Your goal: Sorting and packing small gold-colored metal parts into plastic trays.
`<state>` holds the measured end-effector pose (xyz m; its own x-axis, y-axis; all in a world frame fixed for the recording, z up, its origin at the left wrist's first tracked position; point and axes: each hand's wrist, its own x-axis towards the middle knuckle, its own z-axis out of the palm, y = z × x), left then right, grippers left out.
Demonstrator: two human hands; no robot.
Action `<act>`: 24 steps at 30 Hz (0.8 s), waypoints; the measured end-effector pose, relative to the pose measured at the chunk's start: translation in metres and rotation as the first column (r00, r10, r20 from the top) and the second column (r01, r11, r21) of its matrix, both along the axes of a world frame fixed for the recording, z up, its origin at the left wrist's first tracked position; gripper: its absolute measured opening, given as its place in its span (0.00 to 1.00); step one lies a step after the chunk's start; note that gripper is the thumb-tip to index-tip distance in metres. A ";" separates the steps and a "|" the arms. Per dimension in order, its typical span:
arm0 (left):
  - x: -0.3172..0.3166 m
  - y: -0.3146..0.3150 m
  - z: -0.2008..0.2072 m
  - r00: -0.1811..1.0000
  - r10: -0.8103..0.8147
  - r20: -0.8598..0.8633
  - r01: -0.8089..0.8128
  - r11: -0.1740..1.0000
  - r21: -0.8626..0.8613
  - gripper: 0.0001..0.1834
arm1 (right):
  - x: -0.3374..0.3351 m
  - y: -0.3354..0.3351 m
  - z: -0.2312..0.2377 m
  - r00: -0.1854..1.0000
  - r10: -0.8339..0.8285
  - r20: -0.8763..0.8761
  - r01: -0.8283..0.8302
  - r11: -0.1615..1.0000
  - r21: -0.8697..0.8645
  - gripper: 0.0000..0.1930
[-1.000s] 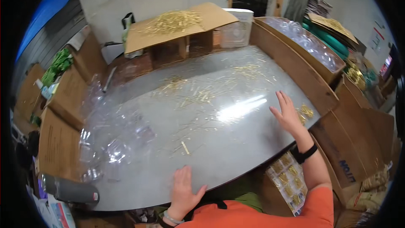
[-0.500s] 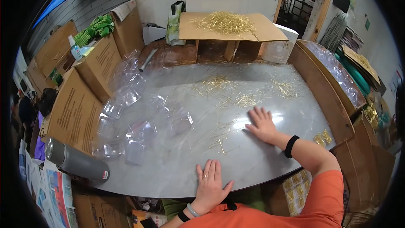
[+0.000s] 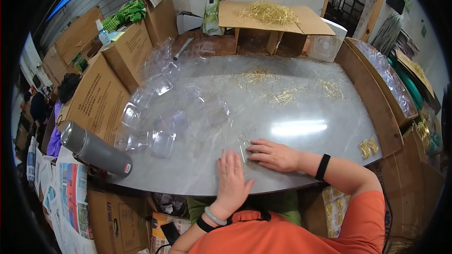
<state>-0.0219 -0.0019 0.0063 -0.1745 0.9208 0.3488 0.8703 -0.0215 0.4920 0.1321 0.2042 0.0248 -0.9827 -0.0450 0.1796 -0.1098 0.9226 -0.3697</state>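
Both hands have been drawn inward since the earlier frame: the right hand [image 3: 275, 154] has been pulled back from the middle of the table toward the near edge, and the left hand [image 3: 231, 178] has been slid forward beside it, so that the two now lie almost touching. From the head view, the left hand is seen laid flat, palm down, with its fingers [image 3: 230, 157] spread wide and nothing held; the right hand is also pressed flat, its fingers [image 3: 256, 146] narrow and together over a small cluster of thin golden straw-like sticks [image 3: 245, 142] lying on the glossy grey oval table [image 3: 301, 127]. Whether any stick is pinched beneath the right hand cannot be told. More loose golden sticks [image 3: 281, 96] are scattered farther out, and a group of clear plastic clamshell containers [image 3: 162, 127] is spread to the left, with a grey cylindrical flask [image 3: 96, 149] lying near the left edge. Slipping is judged the main risk: on so smooth a surface the light sticks could be pushed off the near edge by a sweeping palm, or scattered and bent under pressure. The flask, lying on its side, could also be rolled off if nudged.
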 end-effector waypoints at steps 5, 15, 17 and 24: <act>-0.041 -0.003 0.006 0.991 0.054 -0.120 -0.082 0.967 -0.240 0.59 | 0.071 0.002 0.019 0.846 -0.532 0.016 0.519 0.818 -0.249 0.31; 0.014 0.028 -0.012 0.964 -0.134 -0.231 0.083 0.973 -0.216 0.57 | 0.061 -0.087 -0.016 0.687 -0.727 -0.025 0.724 0.679 0.122 0.52; 0.018 0.029 -0.017 0.984 -0.180 -0.002 0.177 0.972 -0.155 0.53 | 0.034 -0.093 -0.019 0.679 -0.731 -0.065 0.733 0.671 0.107 0.52; -0.070 0.024 0.006 0.973 0.194 -0.124 -0.220 0.944 -0.247 0.49 | 0.002 -0.096 -0.014 0.723 -0.683 -0.110 0.691 0.717 0.092 0.37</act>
